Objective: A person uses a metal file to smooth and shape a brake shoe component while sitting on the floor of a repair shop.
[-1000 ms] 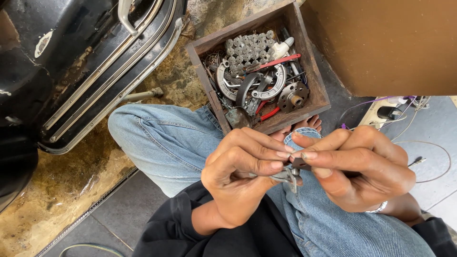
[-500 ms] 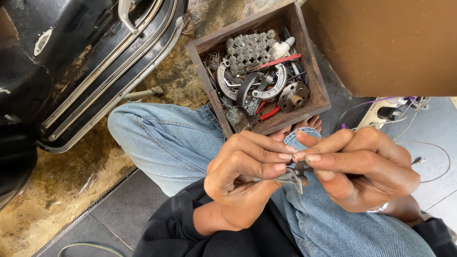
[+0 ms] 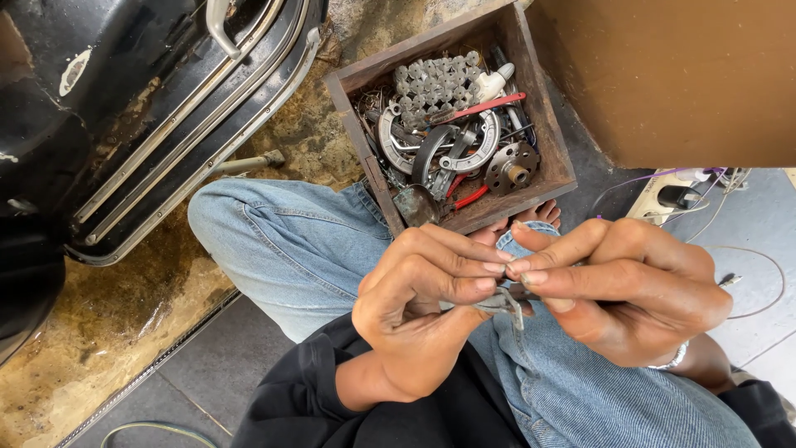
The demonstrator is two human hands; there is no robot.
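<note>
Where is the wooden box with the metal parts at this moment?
In the head view, the wooden box sits on the floor at upper centre, just beyond the person's knees, between the black machine on the left and brown furniture on the right.

Grey tiled floor (image 3: pixel 207 365) meets stained concrete (image 3: pixel 99 307); brown cabinet (image 3: pixel 680 75) stands in daylight.

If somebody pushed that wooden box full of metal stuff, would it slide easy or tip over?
The wooden box would probably feel heavy, since it is crammed with metal parts. It likely would not tip, being low and wide with a flat bottom. It may drag rather than glide, because the floor beneath looks rough and grimy, and loose pieces would probably rattle.
</note>
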